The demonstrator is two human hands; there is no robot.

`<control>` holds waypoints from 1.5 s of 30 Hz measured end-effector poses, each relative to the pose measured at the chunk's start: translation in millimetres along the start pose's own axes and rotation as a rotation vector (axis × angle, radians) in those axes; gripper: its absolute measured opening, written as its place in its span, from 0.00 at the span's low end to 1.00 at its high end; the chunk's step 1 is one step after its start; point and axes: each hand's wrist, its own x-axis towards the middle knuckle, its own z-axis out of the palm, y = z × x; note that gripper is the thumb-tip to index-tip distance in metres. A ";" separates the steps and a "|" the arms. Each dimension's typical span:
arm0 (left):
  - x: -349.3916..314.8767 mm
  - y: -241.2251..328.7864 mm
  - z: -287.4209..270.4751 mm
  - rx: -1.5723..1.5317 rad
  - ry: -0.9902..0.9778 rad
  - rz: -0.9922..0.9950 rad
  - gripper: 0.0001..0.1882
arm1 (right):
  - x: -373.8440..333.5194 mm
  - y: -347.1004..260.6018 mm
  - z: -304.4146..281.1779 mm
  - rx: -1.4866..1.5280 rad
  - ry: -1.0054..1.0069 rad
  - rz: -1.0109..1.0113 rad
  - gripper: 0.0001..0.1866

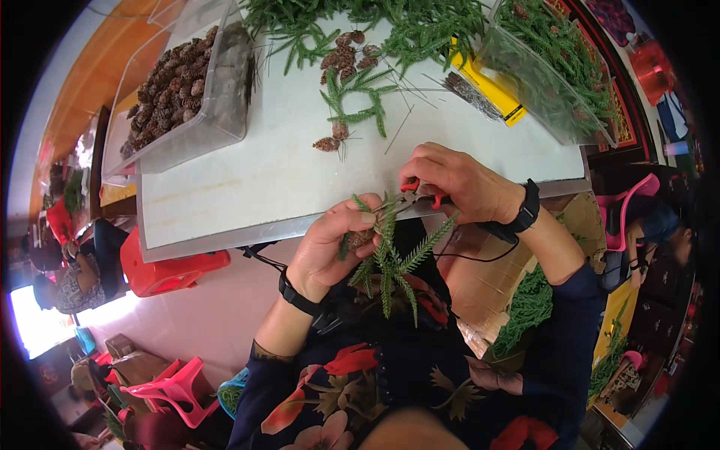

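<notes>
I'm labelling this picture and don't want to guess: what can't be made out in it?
All in the head view:
- Red-handled tool: handles partly covered by the right hand; whether its tips grip anything is too small to tell.
- Held pine cone: partly hidden by the left hand and green sprig.
- Green pile: cut off by the top edge.

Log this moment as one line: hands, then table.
left hand: holds green sprig, pinecone | right hand: holds red-handled tool | white table: loose pinecones, greenery
</notes>
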 end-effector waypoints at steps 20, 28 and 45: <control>0.6 -13.4 12.6 0.693 0.435 0.527 0.04 | -14.7 -31.9 13.9 -0.190 -0.034 0.405 0.14; -2.3 -0.7 -2.3 0.270 0.135 0.220 0.03 | -3.3 -7.5 -0.5 -0.242 -0.004 0.037 0.19; 0.6 -13.4 7.7 0.853 0.473 0.584 0.03 | -11.3 -29.8 22.5 -0.004 -0.148 0.516 0.14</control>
